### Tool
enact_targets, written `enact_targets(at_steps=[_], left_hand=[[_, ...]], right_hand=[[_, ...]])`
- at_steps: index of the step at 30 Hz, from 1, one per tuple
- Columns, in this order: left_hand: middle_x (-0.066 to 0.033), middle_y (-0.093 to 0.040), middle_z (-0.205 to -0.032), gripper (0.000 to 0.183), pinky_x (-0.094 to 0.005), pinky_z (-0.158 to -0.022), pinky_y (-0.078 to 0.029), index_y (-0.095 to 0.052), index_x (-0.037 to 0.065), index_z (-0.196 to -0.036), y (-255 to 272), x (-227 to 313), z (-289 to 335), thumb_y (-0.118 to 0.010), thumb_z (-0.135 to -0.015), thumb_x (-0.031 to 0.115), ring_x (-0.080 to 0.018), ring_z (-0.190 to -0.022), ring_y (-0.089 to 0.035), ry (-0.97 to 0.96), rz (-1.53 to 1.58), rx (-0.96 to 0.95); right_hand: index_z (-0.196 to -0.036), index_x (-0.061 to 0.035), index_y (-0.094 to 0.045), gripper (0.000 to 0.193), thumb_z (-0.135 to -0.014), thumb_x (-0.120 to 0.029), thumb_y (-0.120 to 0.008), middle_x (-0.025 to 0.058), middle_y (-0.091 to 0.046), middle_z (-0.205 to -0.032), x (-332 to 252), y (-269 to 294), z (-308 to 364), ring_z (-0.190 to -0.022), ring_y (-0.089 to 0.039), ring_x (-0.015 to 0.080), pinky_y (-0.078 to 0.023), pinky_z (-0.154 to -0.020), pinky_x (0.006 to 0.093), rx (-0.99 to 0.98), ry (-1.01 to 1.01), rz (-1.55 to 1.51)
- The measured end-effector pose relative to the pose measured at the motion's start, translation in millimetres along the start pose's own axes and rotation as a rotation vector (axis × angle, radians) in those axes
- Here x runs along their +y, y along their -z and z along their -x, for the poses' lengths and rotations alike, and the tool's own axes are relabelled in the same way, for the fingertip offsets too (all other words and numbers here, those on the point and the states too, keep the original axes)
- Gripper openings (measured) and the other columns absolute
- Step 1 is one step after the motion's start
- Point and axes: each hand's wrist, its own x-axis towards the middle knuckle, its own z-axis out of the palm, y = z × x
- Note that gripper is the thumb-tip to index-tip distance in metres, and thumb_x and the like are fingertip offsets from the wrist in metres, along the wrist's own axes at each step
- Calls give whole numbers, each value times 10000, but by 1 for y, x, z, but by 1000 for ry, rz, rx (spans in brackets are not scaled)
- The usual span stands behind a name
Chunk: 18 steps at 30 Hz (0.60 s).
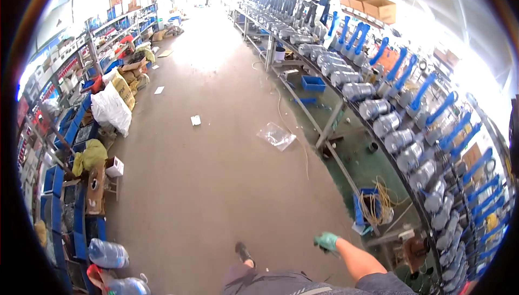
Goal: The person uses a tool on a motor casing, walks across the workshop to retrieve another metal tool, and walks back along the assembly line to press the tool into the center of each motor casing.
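My right hand (327,242), in a green glove with darker fingertips, hangs over the brown floor (216,187) to the right of my body. Its fingers are loosely bent and somewhat apart, and no object shows in them. It touches nothing; nearest to it is the workbench side, where a blue crate (358,211) holds a tangle of yellowish cord (378,197). My left hand is out of view. One dark shoe (243,252) shows below me on the floor.
Along the right runs a long line (389,127) of grey metal motor-like units with upright blue parts. Shelves with blue bins (52,208) line the left, beside a white sack (112,108), a wooden stool (96,189) and large water bottles (108,253). A clear plastic bag (277,136) lies on the floor.
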Motion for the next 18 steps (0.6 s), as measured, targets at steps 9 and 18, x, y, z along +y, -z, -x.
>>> enact_targets(at_steps=[9,18], left_hand=[[-62,-683,-813,211,-315,-706,-515,-649,38,-1079,108,538,-260,-604,-918,166,-161,-750,-631,-511,52,127],[15,-605,-740,226,-306,-541,-447,-639,102,-1003,128,737,-437,-655,-882,292,-137,-634,-541,-126,24,-44]], right_hand=[[-914,-84,-671,368,-884,-427,-539,70,-616,-715,-57,59,-141,-652,-586,178,-450,-544,423,-268,-548,-392],[-952,-99,-665,305,-905,-376,-546,59,-554,-640,-373,350,-456,-508,-501,180,-417,-484,375,-112,-202,-315]])
